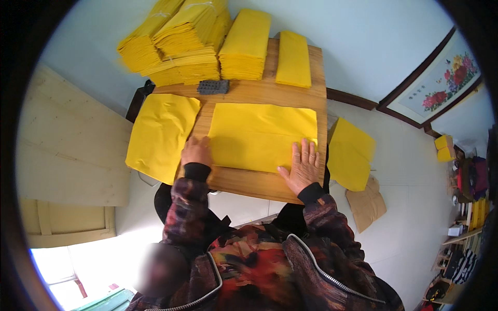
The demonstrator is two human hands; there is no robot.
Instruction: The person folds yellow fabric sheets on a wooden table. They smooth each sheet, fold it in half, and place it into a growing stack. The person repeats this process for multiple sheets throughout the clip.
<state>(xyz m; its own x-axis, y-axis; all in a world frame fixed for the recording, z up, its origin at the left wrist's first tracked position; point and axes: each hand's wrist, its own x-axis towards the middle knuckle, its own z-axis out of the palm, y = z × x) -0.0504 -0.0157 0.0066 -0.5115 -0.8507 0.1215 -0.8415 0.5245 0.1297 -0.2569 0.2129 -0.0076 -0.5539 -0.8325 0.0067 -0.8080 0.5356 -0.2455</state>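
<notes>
A yellow sheet (259, 124) lies flat on the wooden table before me, with a faint crease running across its middle. My right hand (302, 170) rests palm down on its near right corner, fingers spread and nothing gripped. At the sheet's left edge is my left hand (197, 152), its fingers curled in and closed. Whether they pinch anything is hidden. Another yellow sheet (162, 136), slightly wrinkled, lies just left of that hand and hangs past the table's left edge.
Tied yellow bundles (189, 31) and a tall yellow stack (245, 46) stand at the back of the table (238, 181), beside a smaller yellow pile (293, 59). A dark grey knobbly block (213, 87) sits before them. Right of the table are yellow sheets (351, 153) and brown cardboard (367, 202).
</notes>
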